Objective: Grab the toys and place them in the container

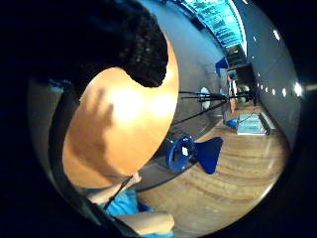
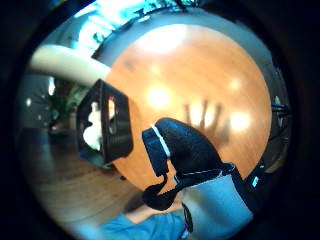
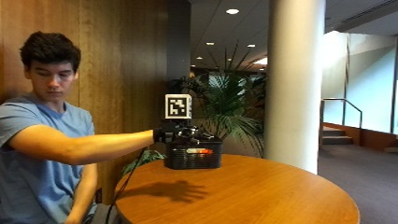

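Round wooden surface [image 3: 261, 196] fills the foreground of the outside view, bare where it shows. Toward its far edge stands a black slotted container [image 3: 193, 157] with something red-orange and white visible through its wall [image 3: 199, 151].

Right hand [image 3: 177, 134], gloved, held out at arm's length, above and just behind the container. Its shadow on the wood shows spread fingers, and the thumb side palm view shows the same splayed shadow [image 2: 205, 116]. Fingers read as apart, holding nothing I can see.

Thumb side palm view: a white toy [image 2: 93, 127] sits inside the container [image 2: 117, 131].

Risks, as I judge them: the container stands near the edge, so a knock from the hand could push it off.

Hidden: the fingers themselves, behind the hand's gear; how many toys are in; whether any remain on the surface.
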### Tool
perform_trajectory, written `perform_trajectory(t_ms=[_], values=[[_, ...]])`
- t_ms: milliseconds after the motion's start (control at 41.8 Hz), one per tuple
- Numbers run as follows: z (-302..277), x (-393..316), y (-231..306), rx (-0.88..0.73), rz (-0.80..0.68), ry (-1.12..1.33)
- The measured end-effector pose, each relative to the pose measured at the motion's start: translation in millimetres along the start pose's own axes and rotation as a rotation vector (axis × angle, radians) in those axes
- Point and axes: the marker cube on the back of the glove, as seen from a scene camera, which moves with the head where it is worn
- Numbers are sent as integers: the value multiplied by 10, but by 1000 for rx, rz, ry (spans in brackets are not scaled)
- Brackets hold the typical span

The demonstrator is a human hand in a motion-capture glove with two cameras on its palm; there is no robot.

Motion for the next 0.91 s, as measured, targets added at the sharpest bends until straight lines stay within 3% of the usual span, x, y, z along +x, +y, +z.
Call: perform_trajectory(t_ms=[96, 216, 383, 671, 790, 910], values=[[112, 21, 116, -17, -60, -14], [290, 109, 198, -22, -4, 2], [497, 109, 387, -29, -197, -3], [647, 136, 423, -25, -26, 7], [712, 235, 497, -17, -179, 104], [714, 130, 533, -15, -130, 1]])
